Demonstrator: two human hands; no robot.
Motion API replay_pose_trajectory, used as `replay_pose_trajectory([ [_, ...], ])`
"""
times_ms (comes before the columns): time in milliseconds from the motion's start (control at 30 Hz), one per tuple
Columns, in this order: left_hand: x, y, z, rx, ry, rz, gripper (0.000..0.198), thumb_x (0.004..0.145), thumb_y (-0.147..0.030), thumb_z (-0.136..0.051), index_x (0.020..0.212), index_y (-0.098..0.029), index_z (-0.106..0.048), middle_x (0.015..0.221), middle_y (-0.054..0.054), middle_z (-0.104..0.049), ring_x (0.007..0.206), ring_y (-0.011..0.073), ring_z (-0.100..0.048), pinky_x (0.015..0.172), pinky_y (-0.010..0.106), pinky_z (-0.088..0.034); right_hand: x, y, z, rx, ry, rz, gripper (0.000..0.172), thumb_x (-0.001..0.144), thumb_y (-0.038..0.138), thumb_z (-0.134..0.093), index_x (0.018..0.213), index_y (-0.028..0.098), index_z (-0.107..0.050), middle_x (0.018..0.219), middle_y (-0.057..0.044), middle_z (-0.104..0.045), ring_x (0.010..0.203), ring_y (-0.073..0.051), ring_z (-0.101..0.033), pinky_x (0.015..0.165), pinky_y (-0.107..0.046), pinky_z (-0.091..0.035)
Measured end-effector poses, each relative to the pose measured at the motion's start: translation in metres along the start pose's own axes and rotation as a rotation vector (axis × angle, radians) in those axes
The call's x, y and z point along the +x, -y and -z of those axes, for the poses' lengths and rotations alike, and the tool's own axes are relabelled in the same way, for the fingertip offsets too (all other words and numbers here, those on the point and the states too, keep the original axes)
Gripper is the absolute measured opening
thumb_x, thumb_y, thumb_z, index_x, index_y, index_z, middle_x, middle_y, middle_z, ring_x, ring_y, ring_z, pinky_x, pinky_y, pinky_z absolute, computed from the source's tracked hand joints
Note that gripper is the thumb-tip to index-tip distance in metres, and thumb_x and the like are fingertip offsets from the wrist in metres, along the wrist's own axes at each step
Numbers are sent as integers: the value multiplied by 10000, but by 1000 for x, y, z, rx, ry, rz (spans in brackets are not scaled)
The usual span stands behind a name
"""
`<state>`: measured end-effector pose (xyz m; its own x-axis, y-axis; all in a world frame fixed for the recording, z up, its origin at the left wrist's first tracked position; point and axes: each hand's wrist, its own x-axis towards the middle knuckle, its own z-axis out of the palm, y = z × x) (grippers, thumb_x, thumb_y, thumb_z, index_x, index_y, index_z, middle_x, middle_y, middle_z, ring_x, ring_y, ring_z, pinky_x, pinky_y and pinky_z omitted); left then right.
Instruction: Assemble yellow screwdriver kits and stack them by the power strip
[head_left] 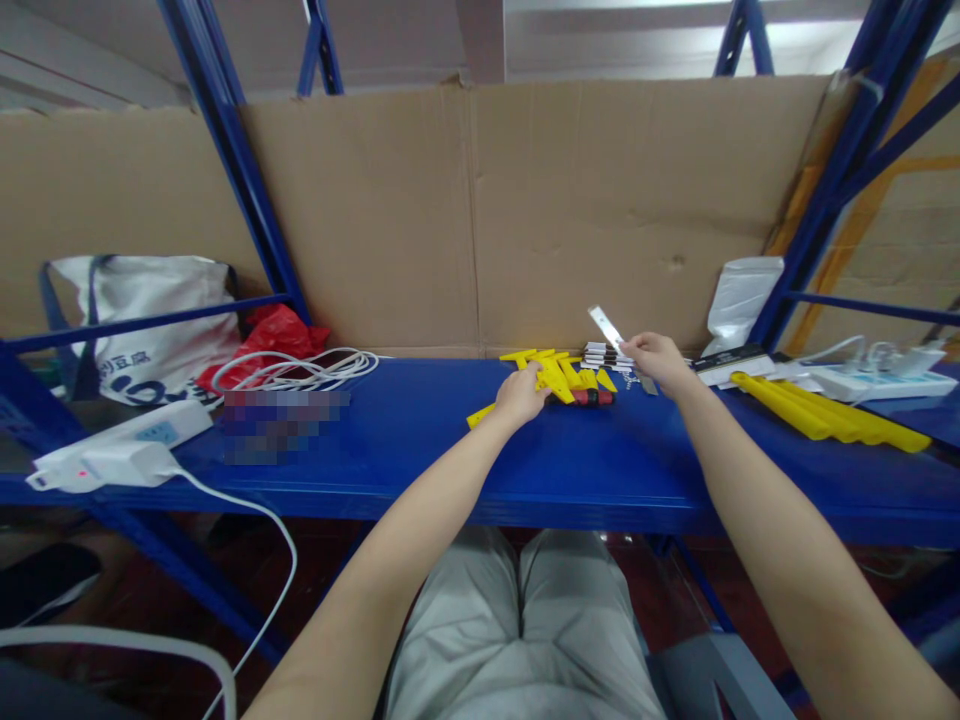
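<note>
My left hand point(520, 393) rests on a pile of yellow plastic pieces point(559, 374) on the blue shelf point(420, 440), fingers curled over one of them. My right hand point(654, 357) pinches a thin silver strip point(606, 327) that sticks up and to the left. Just below that strip lies a small stack of black-and-white flat parts point(604, 355). A red-and-black piece point(594, 397) lies at the front of the yellow pile.
A row of long yellow bars point(825, 420) and a white power strip point(885, 382) lie at the right. Coiled white cable point(300, 368), a red bag point(270, 335), a white tote bag point(150, 320) and another power strip point(120, 445) sit left. Cardboard point(525, 210) backs the shelf.
</note>
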<state>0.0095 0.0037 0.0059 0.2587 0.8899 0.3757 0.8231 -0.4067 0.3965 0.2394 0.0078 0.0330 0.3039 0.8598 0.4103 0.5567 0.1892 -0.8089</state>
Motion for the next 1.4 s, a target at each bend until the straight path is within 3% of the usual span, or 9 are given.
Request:
replay_pose_trajectory([
  [133,0,2,1,8,-9,10,470,840,-242,-619,1294,-168,-521,1194,125,-653,1120,226,-605,938,320,-451,-17,15,-21,225,380,-14,371,718,446,-699,693,204,-418,448,97,-307,391,-39,-251,409,-189,-191],
  [300,1,5,1,-23,-18,-14,496,844,-243,-611,1327,-191,-511,1229,116,-640,1145,223,-591,962,327,-444,-27,18,-35,198,546,-61,374,702,440,-710,699,193,-429,434,100,-340,374,-23,-240,390,-166,-176],
  [533,1,2,2,-44,-60,-40,416,869,-216,-567,1284,-191,-559,1263,86,-623,1167,198,-570,992,304,-422,-31,21,-37,151,615,-91,327,739,394,-676,687,196,-420,424,103,-314,366,-23,-228,381,-162,-172],
  [733,0,2,2,-50,-83,-79,405,870,-193,-552,1275,-214,-573,1262,65,-620,1150,184,-567,993,290,-419,-35,26,-39,146,640,-124,299,743,355,-674,692,189,-431,462,80,-395,364,-14,-245,388,-159,-150],
  [933,-2,1,4,26,-52,-113,408,916,-211,-464,1308,-270,-559,1138,69,-629,1088,195,-572,965,312,-434,-31,23,-40,167,638,-138,302,741,355,-672,683,193,-423,437,105,-313,357,-14,-219,383,-155,-134],
  [1100,-2,1,4,59,-42,-122,421,930,-212,-420,1328,-276,-541,1113,75,-601,1073,201,-560,947,310,-437,-31,22,-41,198,609,-130,339,711,367,-701,663,193,-415,437,104,-325,353,-11,-239,369,-147,-144],
  [1400,-4,3,1,78,-22,-222,435,916,-221,-446,1340,-276,-527,1145,70,-583,1105,205,-541,961,306,-428,-36,25,-45,252,622,-145,214,747,267,-644,658,178,-471,429,71,-417,347,-24,-298,352,-155,-194],
])
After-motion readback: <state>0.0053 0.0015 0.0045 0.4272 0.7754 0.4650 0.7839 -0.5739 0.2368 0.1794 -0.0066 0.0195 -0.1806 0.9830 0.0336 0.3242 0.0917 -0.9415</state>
